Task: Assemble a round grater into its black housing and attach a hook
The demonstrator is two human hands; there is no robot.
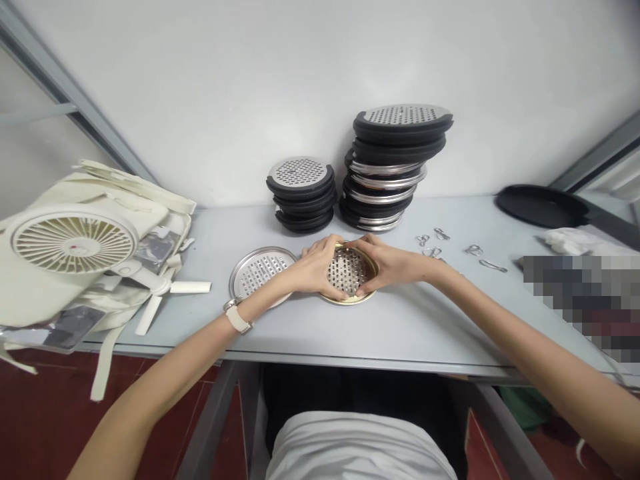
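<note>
A round perforated metal disc with a gold-coloured rim lies on the grey table between my hands. My left hand grips its left side, thumb at the near edge and fingers at the far edge. Around the right side of the same disc curls my right hand, its thumb and fingers on the rim. Beside my left hand, partly under the wrist, is a silver perforated plate. What lies under the fingers is hidden.
Behind stand a short stack and a taller, leaning stack of black-rimmed discs. Several metal clips lie right. A white fan on a cream bag occupies the left; a black round pan is at back right.
</note>
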